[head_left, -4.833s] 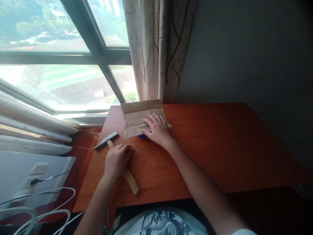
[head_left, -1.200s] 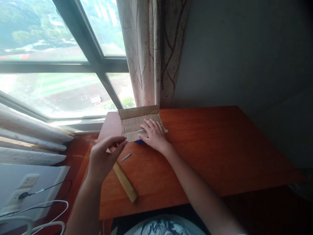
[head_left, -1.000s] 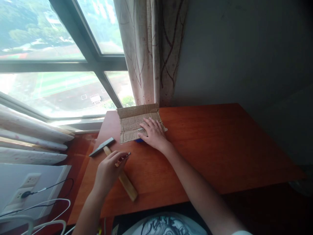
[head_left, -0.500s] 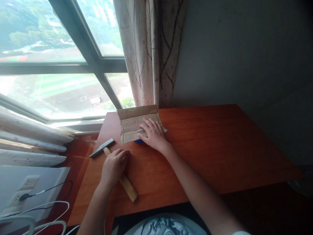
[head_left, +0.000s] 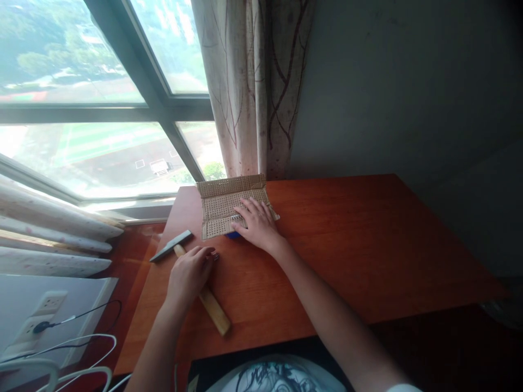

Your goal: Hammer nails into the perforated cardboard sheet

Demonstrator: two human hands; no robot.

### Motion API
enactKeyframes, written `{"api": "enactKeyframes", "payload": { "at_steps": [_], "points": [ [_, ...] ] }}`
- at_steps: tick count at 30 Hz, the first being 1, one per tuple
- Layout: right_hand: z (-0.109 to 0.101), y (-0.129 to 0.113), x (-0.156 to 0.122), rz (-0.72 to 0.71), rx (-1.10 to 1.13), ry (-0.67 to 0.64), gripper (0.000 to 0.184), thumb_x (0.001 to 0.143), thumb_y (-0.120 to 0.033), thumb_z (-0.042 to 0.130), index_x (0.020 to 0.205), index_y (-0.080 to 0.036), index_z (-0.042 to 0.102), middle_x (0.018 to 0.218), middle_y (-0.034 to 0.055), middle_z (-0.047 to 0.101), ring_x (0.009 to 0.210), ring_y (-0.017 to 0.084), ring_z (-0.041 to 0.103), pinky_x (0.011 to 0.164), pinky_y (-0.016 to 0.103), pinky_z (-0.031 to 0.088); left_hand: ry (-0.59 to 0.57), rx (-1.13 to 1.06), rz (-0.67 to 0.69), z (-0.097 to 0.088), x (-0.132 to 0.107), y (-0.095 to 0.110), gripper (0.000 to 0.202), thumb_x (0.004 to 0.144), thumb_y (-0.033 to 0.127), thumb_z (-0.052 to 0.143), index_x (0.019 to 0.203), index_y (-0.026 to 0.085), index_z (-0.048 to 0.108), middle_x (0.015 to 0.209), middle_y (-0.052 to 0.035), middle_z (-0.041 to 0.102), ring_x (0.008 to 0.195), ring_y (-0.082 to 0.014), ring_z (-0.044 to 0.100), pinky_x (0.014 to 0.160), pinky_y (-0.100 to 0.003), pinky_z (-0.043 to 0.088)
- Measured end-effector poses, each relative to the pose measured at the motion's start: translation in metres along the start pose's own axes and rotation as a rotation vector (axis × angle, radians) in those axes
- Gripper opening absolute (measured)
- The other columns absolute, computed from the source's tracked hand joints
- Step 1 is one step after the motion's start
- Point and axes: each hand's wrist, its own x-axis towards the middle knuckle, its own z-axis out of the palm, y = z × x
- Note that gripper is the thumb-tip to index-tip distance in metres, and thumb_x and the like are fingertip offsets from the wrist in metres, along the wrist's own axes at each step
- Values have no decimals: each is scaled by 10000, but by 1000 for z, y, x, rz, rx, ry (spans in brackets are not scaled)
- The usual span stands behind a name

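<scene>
My right hand (head_left: 256, 224) lies with spread fingers on a tan perforated, folded sheet (head_left: 220, 206), whose far panel tilts up. A bit of a blue thing (head_left: 232, 235) shows under the sheet's near edge, and a small pale ribbed strip (head_left: 237, 216) is by my thumb. Above the handle of a hammer (head_left: 214, 310), my left hand (head_left: 194, 269) is closed, thumb and fingers together. At its fingertips is a small shiny metallic piece (head_left: 216, 256), too small to name. The hammer's grey head points to the left table edge.
The reddish-brown wooden table (head_left: 347, 234) stretches right towards a grey wall (head_left: 392, 98). Behind it are a window (head_left: 102, 158) and a patterned curtain (head_left: 241, 87). At lower left are a wall socket (head_left: 51, 302) and white cables (head_left: 81, 337).
My left hand has turned slightly at the fingertips, and the small metallic piece shows at a different angle. My right hand stays on the sheet; the hammer lies still.
</scene>
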Motion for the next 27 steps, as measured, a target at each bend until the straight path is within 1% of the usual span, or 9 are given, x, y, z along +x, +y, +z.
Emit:
{"api": "enactKeyframes", "payload": {
  "at_steps": [3, 8, 10, 11, 13, 16, 19, 23, 27],
  "points": [
    [-1, 0, 0, 3, 0, -1, 484, 946, -493, 524, 1375, -271, 546, 1581, 39, 375, 1486, 248, 242, 1219, 498, 141, 86, -34, -9, -5, -1, 3, 272, 934, 398, 494, 950, 224, 702, 965, -34, 734, 778, -187, 680, 649, -268, 467],
    [-2, -1, 0, -1, -1, -4, 492, 948, -496, 519, 1381, -263, 542, 1581, 38, 377, 1485, 250, 242, 1220, 496, 137, 400, -188, -24, -25, 0, 17, 192, 906, 340, 569, 912, 201, 701, 855, -18, 709, 613, -116, 591, 598, -230, 473],
    [-2, -2, 0, -2, -3, 0, 496, 948, -495, 518, 1382, -257, 542, 1580, 39, 377, 1485, 252, 243, 1222, 493, 134, 489, -236, -10, -34, 5, 24, 180, 893, 336, 593, 909, 192, 699, 837, -22, 697, 615, -117, 574, 615, -239, 483],
    [-1, -2, 0, 0, -4, 3, 497, 948, -494, 518, 1383, -255, 542, 1580, 39, 379, 1484, 252, 244, 1222, 492, 133, 507, -256, -7, -37, 10, 27, 180, 889, 336, 596, 914, 190, 699, 826, -22, 693, 623, -121, 574, 628, -247, 486],
    [-1, -2, 0, 5, -6, 2, 497, 946, -492, 522, 1384, -258, 540, 1578, 38, 381, 1484, 249, 243, 1223, 490, 132, 485, -286, -11, -40, 22, 32, 190, 887, 343, 595, 927, 192, 702, 803, -20, 686, 646, -130, 584, 650, -258, 492],
    [0, -2, 0, 9, -9, -7, 496, 946, -489, 524, 1389, -267, 532, 1579, 38, 378, 1486, 242, 238, 1222, 488, 132, 336, -305, 5, -37, 44, 37, 220, 894, 365, 578, 964, 205, 711, 877, -27, 695, 712, -140, 622, 658, -254, 494],
    [-1, -2, 0, 9, -9, -7, 496, 948, -495, 519, 1390, -270, 528, 1580, 43, 375, 1484, 241, 240, 1219, 489, 136, 215, -253, 54, -31, 67, 41, 238, 894, 359, 574, 1001, 207, 722, 951, -43, 693, 760, -158, 644, 684, -268, 491],
    [-1, -4, 0, 13, -11, 3, 479, 938, -445, 537, 1378, -258, 536, 1580, 46, 373, 1478, 255, 247, 1215, 498, 145, 171, -182, 109, -25, 88, 44, 237, 901, 337, 560, 970, 204, 744, 939, -63, 683, 805, -193, 646, 738, -300, 484],
    [0, -6, 0, 21, -15, 10, 469, 928, -406, 535, 1371, -253, 540, 1573, 44, 382, 1475, 260, 254, 1216, 504, 139, 113, -213, 131, -23, 97, 40, 235, 901, 305, 541, 926, 217, 758, 908, -58, 677, 781, -184, 635, 723, -294, 479]
  ]
}}
